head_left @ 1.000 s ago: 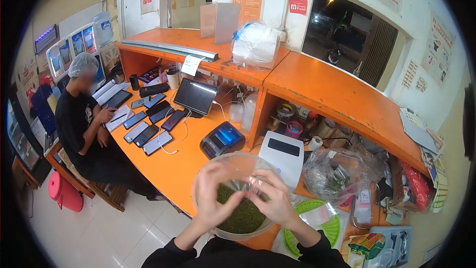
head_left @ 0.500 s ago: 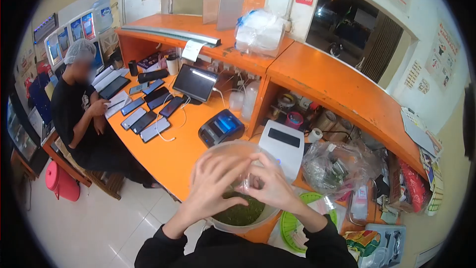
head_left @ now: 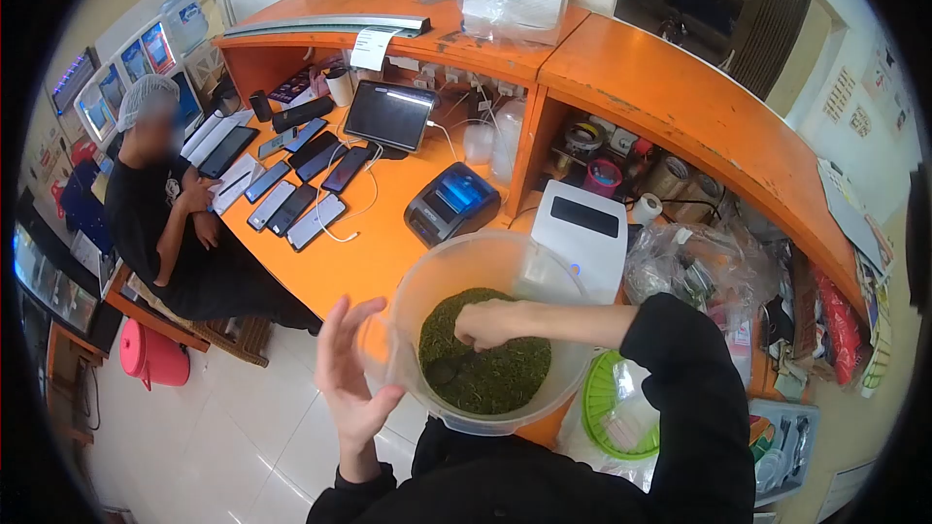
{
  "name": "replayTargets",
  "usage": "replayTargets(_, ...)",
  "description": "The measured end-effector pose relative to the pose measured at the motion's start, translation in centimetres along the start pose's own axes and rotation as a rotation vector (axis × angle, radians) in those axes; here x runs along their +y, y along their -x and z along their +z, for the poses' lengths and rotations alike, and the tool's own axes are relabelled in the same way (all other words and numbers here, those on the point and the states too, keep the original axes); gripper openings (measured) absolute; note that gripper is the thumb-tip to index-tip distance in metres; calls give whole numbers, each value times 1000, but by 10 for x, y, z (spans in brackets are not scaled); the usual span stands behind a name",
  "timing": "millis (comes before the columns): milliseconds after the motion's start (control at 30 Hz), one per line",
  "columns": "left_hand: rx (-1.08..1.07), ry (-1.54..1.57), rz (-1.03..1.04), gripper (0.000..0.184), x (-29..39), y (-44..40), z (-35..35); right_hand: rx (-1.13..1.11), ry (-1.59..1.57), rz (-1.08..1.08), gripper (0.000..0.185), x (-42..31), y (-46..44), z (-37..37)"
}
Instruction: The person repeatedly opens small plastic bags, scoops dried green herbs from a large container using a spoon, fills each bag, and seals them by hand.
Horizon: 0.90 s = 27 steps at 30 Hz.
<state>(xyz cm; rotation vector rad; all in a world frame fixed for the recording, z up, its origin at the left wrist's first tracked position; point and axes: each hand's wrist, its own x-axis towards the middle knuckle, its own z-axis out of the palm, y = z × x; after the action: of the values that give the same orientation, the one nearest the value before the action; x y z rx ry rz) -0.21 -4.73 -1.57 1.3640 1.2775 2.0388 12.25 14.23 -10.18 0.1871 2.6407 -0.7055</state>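
A large translucent plastic tub (head_left: 568, 383) stands at the counter's front edge, with finely chopped dark green leaves (head_left: 510, 369) in its bottom. My right hand (head_left: 488, 324) reaches down into it, fingers closed just above the leaves. Beside those fingers lies a dark, rounded spoon (head_left: 444, 371), partly sunk in the green; its handle is hidden by my hand. At the tub's left rim, my left hand (head_left: 349, 383) curves around a see-through plastic item (head_left: 377, 342), thumb and fingers spread about it. Whether that is a cup or a bag, I cannot tell.
Behind the tub are a black receipt printer (head_left: 452, 206) and a white device (head_left: 580, 241). Several phones (head_left: 316, 221) and a tablet (head_left: 390, 116) lie to the left, where a person (head_left: 160, 204) sits. A green basket (head_left: 607, 408) and plastic bags (head_left: 694, 267) are at right.
My hands have parted from above the tub. The right has gone down into the leaves, and the left has moved out to the left rim. The view has tilted downward.
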Motion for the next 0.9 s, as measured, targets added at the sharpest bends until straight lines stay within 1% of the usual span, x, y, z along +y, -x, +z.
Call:
replayTargets(33,52,60,-19,91,0,4,-4,-71,74,20,9,0,-4,6)
replayTargets(133,199,160,-23,94,-6,13,-19,-77,213,29,9,1,-15,19)
replayTargets(167,255,205,-21,94,-7,15,-22,-67,218,-9,10,1,-18,22)
replayTargets(233,260,184,-16,90,-8,16,-28,-45,230,-77,11,1,-13,17)
replayTargets(267,260,157,-26,89,-12,17,-34,126,208,-144,11,2,-4,16)
replayTargets(300,260,132,-34,88,-14,18,-36,166,226,-156,11,0,2,14)
replayTargets(367,292,181,-37,83,-16,17,-35,251,268,-175,13,-3,13,12)
replayTargets(400,309,207,-35,81,-17,16,-35,282,314,-239,14,0,19,16)
replayTargets(500,199,160,-16,78,-20,16,-39,227,149,-247,13,8,39,18)
replayTargets(633,186,180,-9,74,-20,13,-38,-57,-87,-63,17,19,63,0)
replayTargets(667,190,186,-12,73,-21,12,-37,-80,-185,-43,21,25,63,1)
replayTargets(767,200,204,-8,72,-20,10,-35,-121,-292,-72,24,24,56,-12)
replayTargets(867,206,207,8,71,-17,10,-38,-257,-399,-23,20,20,47,-24)
replayTargets(900,207,205,14,70,-16,11,-39,-264,-377,-26,20,19,44,-24)
